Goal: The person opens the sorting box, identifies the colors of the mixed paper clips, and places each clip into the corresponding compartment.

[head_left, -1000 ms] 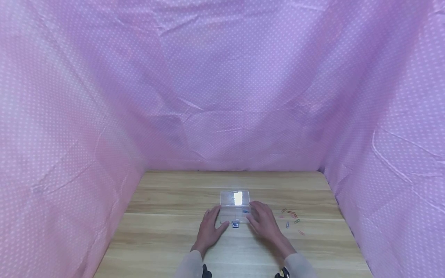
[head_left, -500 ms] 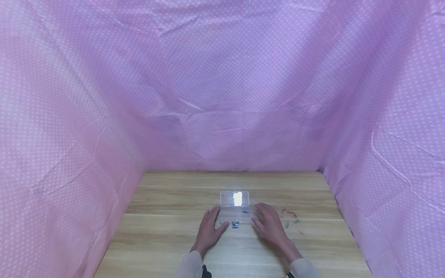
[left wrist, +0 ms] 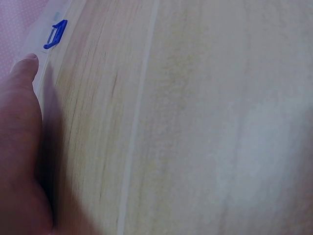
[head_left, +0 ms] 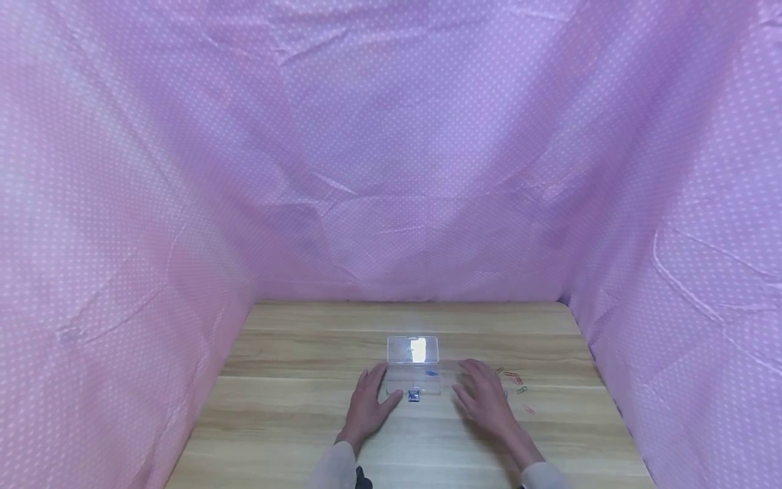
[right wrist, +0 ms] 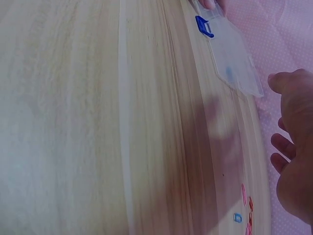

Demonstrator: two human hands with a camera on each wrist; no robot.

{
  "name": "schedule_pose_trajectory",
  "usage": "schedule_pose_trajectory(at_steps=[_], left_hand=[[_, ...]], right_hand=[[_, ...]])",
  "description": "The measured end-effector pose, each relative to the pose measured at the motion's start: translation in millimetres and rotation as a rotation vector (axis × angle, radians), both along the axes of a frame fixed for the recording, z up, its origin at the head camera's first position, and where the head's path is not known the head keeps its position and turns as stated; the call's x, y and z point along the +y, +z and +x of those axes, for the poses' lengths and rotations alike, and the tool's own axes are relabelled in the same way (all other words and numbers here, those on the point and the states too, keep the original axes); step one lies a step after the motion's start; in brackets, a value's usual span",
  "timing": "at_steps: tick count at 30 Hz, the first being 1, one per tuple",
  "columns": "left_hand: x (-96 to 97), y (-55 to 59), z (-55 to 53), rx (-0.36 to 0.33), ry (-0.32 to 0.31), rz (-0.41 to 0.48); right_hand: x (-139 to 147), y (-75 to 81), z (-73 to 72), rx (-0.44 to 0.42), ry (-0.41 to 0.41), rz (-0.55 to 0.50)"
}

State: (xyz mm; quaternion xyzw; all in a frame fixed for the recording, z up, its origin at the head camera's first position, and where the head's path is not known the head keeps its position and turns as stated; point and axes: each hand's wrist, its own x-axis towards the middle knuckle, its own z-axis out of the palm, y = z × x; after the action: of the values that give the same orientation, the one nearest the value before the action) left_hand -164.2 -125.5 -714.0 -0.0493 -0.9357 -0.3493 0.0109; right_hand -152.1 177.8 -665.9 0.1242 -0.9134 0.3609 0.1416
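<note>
A clear plastic box [head_left: 397, 375] stands on the table, its lid [head_left: 400, 349] tipped back and a blue latch [head_left: 413, 396] at its front. One blue paper clip [head_left: 432, 373] lies in its right part. My left hand [head_left: 366, 402] rests at the box's left side, fingers extended, thumb touching near the front left corner. Apart from the box, my right hand [head_left: 489, 401] is over the table to its right, holding nothing, its fingers loosely bent. The right wrist view shows that hand [right wrist: 298, 122] with a gap between thumb and box.
Several coloured paper clips lie on the wooden table [head_left: 293, 407] to the right, among them a red one [head_left: 518, 378], a green one [head_left: 522, 390] and a pink one [head_left: 529, 409]. The right hand partly covers a blue one [head_left: 506, 394]. Pink dotted cloth [head_left: 391, 251] walls the back and sides.
My right hand has left the box's right side and moved right, towards the loose paper clips. The left hand stays at the box.
</note>
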Motion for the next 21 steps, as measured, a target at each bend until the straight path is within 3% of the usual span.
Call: schedule_pose_trajectory(at_steps=[14, 21], left_hand=[[-1.2, -5.0, -1.7, 0.022, -0.011, -0.015], [-0.9, -5.8, -1.5, 0.018, -0.011, -0.013]], right_hand=[[16, -3.4, 5.7, 0.105, -0.033, 0.007], [24, -3.0, 8.9, 0.042, -0.037, -0.013]])
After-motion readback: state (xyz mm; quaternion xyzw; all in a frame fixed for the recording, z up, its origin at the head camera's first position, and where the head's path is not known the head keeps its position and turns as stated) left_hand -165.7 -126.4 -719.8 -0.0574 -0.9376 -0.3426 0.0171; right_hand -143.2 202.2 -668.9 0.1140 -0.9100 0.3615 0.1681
